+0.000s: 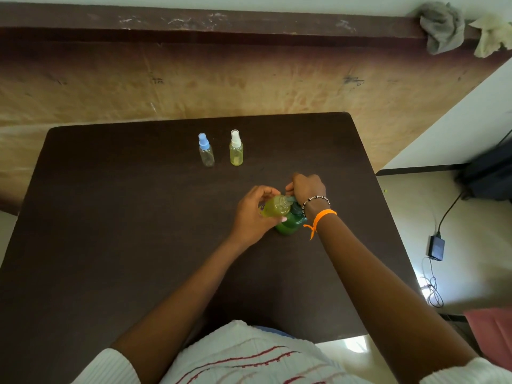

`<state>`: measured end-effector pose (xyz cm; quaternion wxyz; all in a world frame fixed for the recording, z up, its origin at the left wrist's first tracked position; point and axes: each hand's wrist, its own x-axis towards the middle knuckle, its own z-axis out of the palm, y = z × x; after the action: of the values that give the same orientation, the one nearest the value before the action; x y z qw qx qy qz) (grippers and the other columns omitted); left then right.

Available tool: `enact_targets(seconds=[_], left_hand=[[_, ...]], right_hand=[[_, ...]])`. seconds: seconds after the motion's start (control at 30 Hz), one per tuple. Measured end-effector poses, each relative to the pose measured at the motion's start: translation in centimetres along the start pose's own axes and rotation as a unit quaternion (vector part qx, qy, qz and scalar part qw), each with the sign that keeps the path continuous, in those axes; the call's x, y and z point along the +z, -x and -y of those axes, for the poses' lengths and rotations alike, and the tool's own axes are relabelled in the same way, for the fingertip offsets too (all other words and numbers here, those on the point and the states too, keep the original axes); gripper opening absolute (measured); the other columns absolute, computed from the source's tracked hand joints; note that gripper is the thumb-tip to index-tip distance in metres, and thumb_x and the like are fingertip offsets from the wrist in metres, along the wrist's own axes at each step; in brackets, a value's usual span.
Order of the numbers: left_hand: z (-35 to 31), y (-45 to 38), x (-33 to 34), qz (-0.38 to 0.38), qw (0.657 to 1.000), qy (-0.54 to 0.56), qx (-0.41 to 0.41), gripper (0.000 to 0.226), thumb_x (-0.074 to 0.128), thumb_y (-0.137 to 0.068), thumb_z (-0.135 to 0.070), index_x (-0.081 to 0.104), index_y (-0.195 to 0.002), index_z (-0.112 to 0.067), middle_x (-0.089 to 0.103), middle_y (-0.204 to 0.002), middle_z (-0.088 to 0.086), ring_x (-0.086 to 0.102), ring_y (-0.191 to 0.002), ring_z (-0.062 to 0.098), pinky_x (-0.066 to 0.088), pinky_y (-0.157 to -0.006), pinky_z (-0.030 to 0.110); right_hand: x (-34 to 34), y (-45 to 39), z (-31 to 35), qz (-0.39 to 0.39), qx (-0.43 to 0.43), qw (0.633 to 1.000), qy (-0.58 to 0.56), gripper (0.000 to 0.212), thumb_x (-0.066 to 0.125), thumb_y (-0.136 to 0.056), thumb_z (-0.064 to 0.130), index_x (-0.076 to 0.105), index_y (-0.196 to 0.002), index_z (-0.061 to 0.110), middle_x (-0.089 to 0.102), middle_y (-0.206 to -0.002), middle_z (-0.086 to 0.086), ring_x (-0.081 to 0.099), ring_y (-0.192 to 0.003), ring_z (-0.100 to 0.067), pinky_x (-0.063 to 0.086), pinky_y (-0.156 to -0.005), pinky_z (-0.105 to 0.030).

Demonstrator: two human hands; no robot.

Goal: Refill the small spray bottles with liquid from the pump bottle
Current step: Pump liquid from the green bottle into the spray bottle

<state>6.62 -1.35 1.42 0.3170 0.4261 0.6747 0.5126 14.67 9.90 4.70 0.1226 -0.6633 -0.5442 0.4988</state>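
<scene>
Centre-right of frame: left hand [253,214] is gripping an uncapped small bottle [275,207] holding yellow-green liquid, fingers and thumb curling round its body, its open neck tilting toward the pump spout. Right hand [306,188] is sitting clenched over the head of the green pump bottle [289,224], fingers curled down on the pump; the bottle is standing on the dark table [110,231] just beside and partly under the small bottle. Exact contact between spout and neck is too blurred to tell.

Right wrist is wearing a beaded bracelet [317,199] and an orange band [324,216].

Upper middle of frame, well apart from the hands: 2 small spray bottles are standing upright side by side, near but not touching. The blue-capped bottle [206,151] on the left is looking clear, nearly without liquid. The white-capped bottle [236,149] on the right is showing yellow liquid.

Upper right corner: a grey cloth [440,27] and a pale cloth [490,36] are lying on a ledge. Right edge, on the floor: a black adapter [437,248] with cables.
</scene>
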Motion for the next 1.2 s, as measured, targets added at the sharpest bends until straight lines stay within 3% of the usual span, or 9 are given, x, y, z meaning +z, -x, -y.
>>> enact_targets(seconds=[0.1, 0.23, 0.33, 0.4, 0.53, 0.7, 0.87, 1.03, 1.2], left_hand=[[0.29, -0.01, -0.01, 0.002, 1.0, -0.002, 0.002, 0.046, 0.083, -0.059, -0.007, 0.06, -0.096, -0.019, 0.062, -0.101, 0.001, 0.058, -0.092, 0.009, 0.048, -0.081, 0.022], [0.24, 0.14, -0.03, 0.005, 1.0, 0.004, -0.009, 0.046, 0.083, -0.059, -0.006, 0.06, -0.097, -0.019, 0.062, -0.102, 0.002, 0.059, -0.094, 0.011, 0.049, -0.082, 0.025], [0.03, 0.17, -0.09, 0.009, 1.0, 0.008, -0.011, 0.045, 0.083, -0.06, -0.006, 0.06, -0.098, -0.017, 0.062, -0.101, -0.001, 0.057, -0.092, 0.003, 0.048, -0.081, 0.018], [0.01, 0.18, -0.1, 0.01, 1.0, 0.004, -0.008, 0.045, 0.083, -0.06, -0.006, 0.06, -0.098, -0.016, 0.059, -0.099, -0.006, 0.055, -0.089, -0.005, 0.045, -0.079, 0.011], [0.02, 0.2, -0.11, 0.011, 1.0, 0.006, -0.011, 0.045, 0.082, -0.06, -0.004, 0.06, -0.098, -0.013, 0.057, -0.097, -0.009, 0.053, -0.087, -0.011, 0.042, -0.076, 0.006], [0.2, 0.27, -0.09, 0.008, 1.0, 0.014, -0.015, 0.046, 0.082, -0.061, -0.004, 0.059, -0.099, -0.014, 0.06, -0.102, 0.001, 0.055, -0.089, -0.004, 0.047, -0.08, 0.014], [0.2, 0.35, -0.12, 0.011, 1.0, 0.016, -0.019, 0.046, 0.082, -0.061, -0.005, 0.059, -0.098, -0.017, 0.06, -0.103, -0.001, 0.056, -0.092, -0.001, 0.049, -0.081, 0.018], [0.15, 0.43, -0.24, 0.014, 1.0, 0.021, -0.014, 0.046, 0.082, -0.061, -0.004, 0.059, -0.098, -0.017, 0.06, -0.102, -0.002, 0.057, -0.093, 0.003, 0.049, -0.082, 0.021], [0.1, 0.37, -0.13, 0.014, 1.0, 0.02, -0.015, 0.045, 0.082, -0.061, -0.003, 0.059, -0.098, -0.015, 0.058, -0.1, -0.004, 0.055, -0.089, -0.003, 0.05, -0.082, 0.023]], right_hand=[[0.01, 0.19, -0.08, -0.017, -0.011, 1.0, 0.007, 0.028, 0.046, -0.082, 0.023, 0.066, -0.064, 0.013, 0.07, -0.07, -0.004, 0.069, -0.081, -0.026, 0.054, -0.084, -0.037], [0.02, 0.1, -0.08, -0.001, 0.001, 1.0, 0.007, 0.031, 0.046, -0.086, 0.02, 0.063, -0.062, 0.011, 0.066, -0.063, -0.002, 0.066, -0.073, -0.023, 0.053, -0.08, -0.034], [-0.01, -0.07, 0.33, 0.047, 0.014, 0.999, -0.007, 0.034, 0.049, -0.09, 0.022, 0.061, -0.061, 0.009, 0.063, -0.063, -0.004, 0.059, -0.066, -0.02, 0.048, -0.079, -0.035], [0.01, -0.23, 0.46, 0.069, 0.016, 0.997, -0.011, 0.033, 0.051, -0.09, 0.021, 0.06, -0.06, 0.01, 0.062, -0.065, -0.005, 0.058, -0.074, -0.024, 0.047, -0.083, -0.039], [-0.04, -0.02, 0.27, 0.044, 0.012, 0.999, -0.007, 0.033, 0.049, -0.088, 0.021, 0.063, -0.06, 0.009, 0.064, -0.063, -0.003, 0.062, -0.077, -0.026, 0.05, -0.086, -0.04], [0.01, 0.47, -0.09, -0.019, -0.015, 0.999, 0.023, 0.03, 0.047, -0.082, 0.025, 0.066, -0.061, 0.014, 0.07, -0.068, -0.003, 0.069, -0.081, -0.027, 0.054, -0.086, -0.041], [0.0, 0.14, -0.01, -0.006, -0.009, 1.0, 0.023, 0.031, 0.049, -0.085, 0.024, 0.064, -0.06, 0.014, 0.068, -0.064, -0.002, 0.069, -0.081, -0.026, 0.055, -0.086, -0.04], [-0.04, -0.39, 0.1, 0.04, 0.011, 0.999, 0.002, 0.032, 0.052, -0.088, 0.021, 0.063, -0.06, 0.008, 0.064, -0.061, -0.003, 0.062, -0.067, -0.02, 0.051, -0.081, -0.037], [0.04, -0.12, -0.03, 0.001, 0.0, 1.0, 0.022, 0.029, 0.049, -0.085, 0.022, 0.064, -0.062, 0.011, 0.066, -0.062, -0.002, 0.068, -0.08, -0.025, 0.054, -0.084, -0.038]])
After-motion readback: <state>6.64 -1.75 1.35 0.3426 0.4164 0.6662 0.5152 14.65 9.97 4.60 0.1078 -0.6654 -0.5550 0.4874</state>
